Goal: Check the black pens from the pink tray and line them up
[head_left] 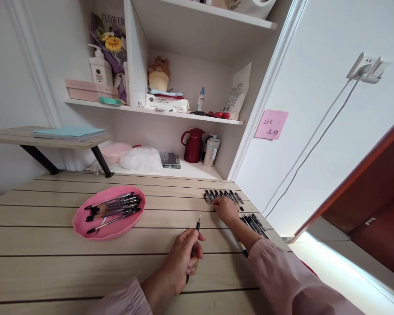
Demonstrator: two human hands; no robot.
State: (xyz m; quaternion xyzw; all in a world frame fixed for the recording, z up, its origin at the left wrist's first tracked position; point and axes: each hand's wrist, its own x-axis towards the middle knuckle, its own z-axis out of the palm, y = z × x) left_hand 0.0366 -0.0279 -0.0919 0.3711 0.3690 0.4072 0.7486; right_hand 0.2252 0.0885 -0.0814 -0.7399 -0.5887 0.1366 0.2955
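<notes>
My left hand is closed around a black pen, its bare tip pointing up and away from me. My right hand reaches to the near left edge of a row of small black pen parts, perhaps caps. Its thumb and fingers are pinched together, and whatever sits between them is hidden. Several dark pens lie side by side just right of my right forearm. Under that forearm another pen end pokes out. To the left, a pink scalloped tray holds a pile of clear-barrelled pens with black ends.
A small raised stand with blue paper is at the table's left. Behind the table, a red jug, a pale bottle and a white plastic bag occupy the lower shelf. A cable hangs down the right wall.
</notes>
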